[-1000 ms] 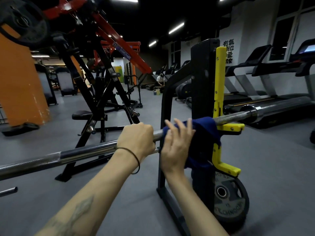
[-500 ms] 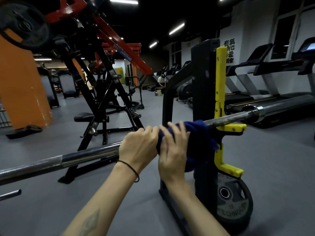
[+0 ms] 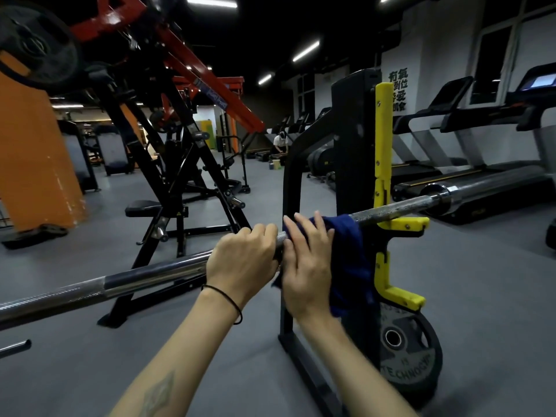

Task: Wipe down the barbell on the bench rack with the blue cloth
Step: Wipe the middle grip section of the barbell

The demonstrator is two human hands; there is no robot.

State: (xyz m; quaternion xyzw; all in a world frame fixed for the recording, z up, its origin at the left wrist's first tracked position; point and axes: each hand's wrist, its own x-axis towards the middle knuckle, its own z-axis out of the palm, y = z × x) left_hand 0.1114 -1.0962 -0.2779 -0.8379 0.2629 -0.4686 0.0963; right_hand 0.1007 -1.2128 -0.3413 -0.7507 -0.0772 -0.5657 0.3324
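1. The barbell point(image 3: 156, 276) is seen running from the lower left edge, where it is cut off by the frame, up and to the right across the view to its sleeve point(image 3: 493, 188) at the right edge.
2. Behind the bar at left, an orange pillar point(image 3: 33, 164) and a black-and-red plate-loaded machine point(image 3: 168, 139) are seen; open grey floor point(image 3: 75, 371) lies in front of the bar.
3. The left hand point(image 3: 243, 260) is wrapped over the bar, knuckles up, with a black band point(image 3: 224, 296) on the wrist; its fingertips are hidden behind the bar.
4. Just beside it, the right hand point(image 3: 307, 266) is laid against the blue cloth point(image 3: 349, 266), fingers nearly straight and pointing up, pressing the cloth to the bar; whether the thumb pinches the cloth cannot be told.
5. The cloth is draped over the bar and hangs down, touching the black rack upright point(image 3: 352, 139); its lower end is hard to separate from the dark post.
6. The bar rests on a yellow hook point(image 3: 403, 224) of the rack, just right of the cloth.
7. A weight plate point(image 3: 412, 356) is stored low on the rack, partly hidden by the post.
8. Treadmills point(image 3: 469, 164) line the right wall, well apart from the rack, with clear floor between.
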